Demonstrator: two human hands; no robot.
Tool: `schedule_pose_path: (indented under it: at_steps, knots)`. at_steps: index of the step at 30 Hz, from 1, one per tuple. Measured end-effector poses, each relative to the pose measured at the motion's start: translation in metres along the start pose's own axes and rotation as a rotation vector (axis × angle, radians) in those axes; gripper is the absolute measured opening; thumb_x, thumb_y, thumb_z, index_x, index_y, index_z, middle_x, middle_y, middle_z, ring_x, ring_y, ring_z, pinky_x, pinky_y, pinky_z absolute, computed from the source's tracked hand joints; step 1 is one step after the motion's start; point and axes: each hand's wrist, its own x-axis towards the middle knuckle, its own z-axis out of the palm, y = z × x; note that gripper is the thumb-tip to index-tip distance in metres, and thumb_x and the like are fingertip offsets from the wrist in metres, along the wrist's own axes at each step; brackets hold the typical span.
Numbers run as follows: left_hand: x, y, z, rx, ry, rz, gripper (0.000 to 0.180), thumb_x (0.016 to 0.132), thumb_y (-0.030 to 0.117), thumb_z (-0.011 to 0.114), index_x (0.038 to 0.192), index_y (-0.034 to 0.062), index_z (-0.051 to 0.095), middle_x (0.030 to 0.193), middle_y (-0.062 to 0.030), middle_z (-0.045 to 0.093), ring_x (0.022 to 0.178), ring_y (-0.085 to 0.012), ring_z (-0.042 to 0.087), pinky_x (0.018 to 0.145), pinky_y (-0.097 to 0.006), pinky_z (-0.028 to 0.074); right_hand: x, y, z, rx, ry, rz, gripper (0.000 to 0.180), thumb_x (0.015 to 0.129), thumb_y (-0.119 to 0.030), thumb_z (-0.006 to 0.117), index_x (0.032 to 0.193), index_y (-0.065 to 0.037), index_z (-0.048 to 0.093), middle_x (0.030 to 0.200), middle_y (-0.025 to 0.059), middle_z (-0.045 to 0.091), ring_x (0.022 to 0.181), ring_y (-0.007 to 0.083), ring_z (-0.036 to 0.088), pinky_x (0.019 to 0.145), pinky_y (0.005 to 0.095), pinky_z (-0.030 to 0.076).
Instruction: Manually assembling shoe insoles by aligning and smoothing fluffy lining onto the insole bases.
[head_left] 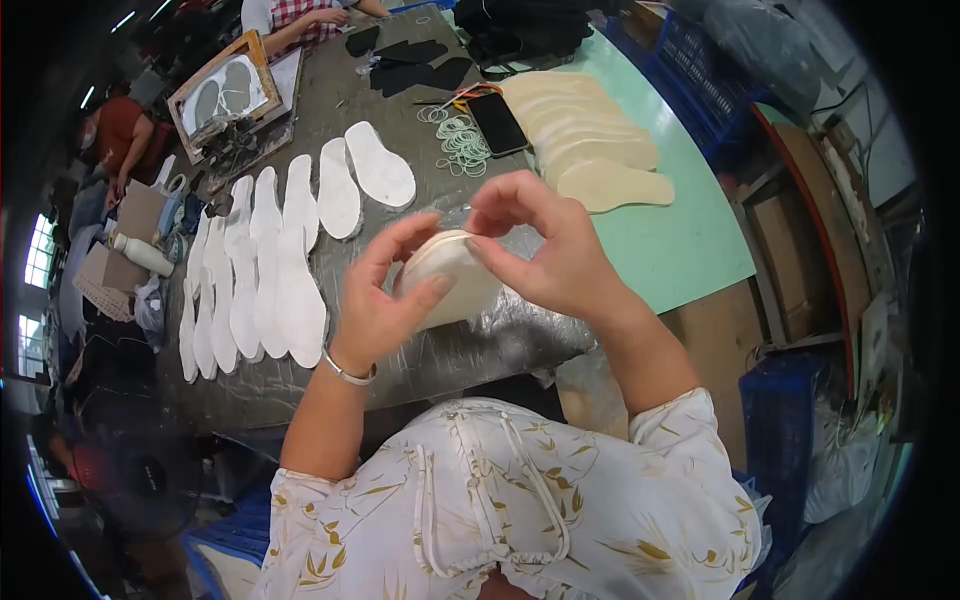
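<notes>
Between my hands, in front of my chest, is a small stack of cream insoles (455, 282), its rounded ends turned up toward me. My left hand (390, 290) is closed on its left side, thumb across the top insole. With thumb and fingers, my right hand (540, 245) pinches the far rounded edge. A thin band may run there, but I cannot make it out. On the table's left, white insoles (265, 265) lie in overlapping rows. Cream insoles (590, 130) are fanned out at the right. Pale green rubber bands (463, 146) lie piled beyond my hands.
Beside the bands lie a black phone (497, 124) and orange-handled scissors (470, 93). Black cut pieces (425, 72) and a wooden-framed screen (225, 95) are farther off. A green board (690, 245) covers the table's right side. Two people (300, 25) (125, 140) work beyond.
</notes>
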Motion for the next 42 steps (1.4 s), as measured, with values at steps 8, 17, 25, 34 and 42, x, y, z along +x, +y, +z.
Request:
schedule_pose_path:
  at_steps: [8,17,25,34,42]
  knots:
    - [0.008,0.017,-0.004,-0.184,0.155,-0.033,0.018,0.094,0.01,0.065,0.108,-0.002,0.067,0.099,-0.0045,0.069,0.09,-0.0091,0.061,0.08,-0.023,0.049,0.001,0.019,0.013,0.188,0.124,-0.151,0.032,0.085,-0.008,0.072,0.116,-0.002,0.066,0.096,0.0097,0.069,0.089,0.0182,0.066,0.08,0.0298,0.051]
    - [0.007,0.014,-0.006,-0.218,0.072,-0.053,0.021,0.093,0.011,0.066,0.11,-0.0006,0.065,0.103,-0.0053,0.068,0.092,-0.0101,0.061,0.083,-0.025,0.048,0.004,0.009,0.024,0.007,0.149,-0.174,0.014,0.086,-0.003,0.065,0.098,0.0,0.069,0.088,0.0112,0.068,0.081,0.0184,0.065,0.074,0.0294,0.051]
    - [0.001,-0.017,-0.016,-0.506,0.15,-0.101,0.027,0.097,0.02,0.062,0.116,0.0013,0.06,0.107,-0.0054,0.065,0.098,-0.012,0.059,0.089,-0.028,0.045,-0.008,0.029,0.02,0.098,0.138,-0.115,0.025,0.092,-0.006,0.059,0.115,0.002,0.066,0.104,0.0117,0.069,0.094,0.0183,0.064,0.081,0.029,0.05]
    - [-0.004,-0.049,-0.013,-0.659,0.186,-0.095,0.026,0.098,0.022,0.06,0.116,0.003,0.058,0.108,-0.0067,0.065,0.101,-0.0152,0.06,0.091,-0.031,0.046,-0.022,0.04,0.04,-0.024,0.246,-0.126,0.016,0.083,-0.008,0.071,0.097,-0.001,0.071,0.091,0.0112,0.069,0.082,0.026,0.066,0.072,0.034,0.052]
    - [0.007,-0.03,-0.024,0.27,-0.009,0.153,0.046,0.079,0.006,0.075,0.122,0.0037,0.061,0.111,-0.0074,0.065,0.097,-0.0137,0.061,0.085,-0.027,0.046,-0.026,0.055,0.042,-0.34,0.24,-0.262,0.009,0.078,-0.005,0.07,0.085,-0.005,0.066,0.078,0.0074,0.062,0.071,0.0273,0.058,0.069,0.0369,0.046]
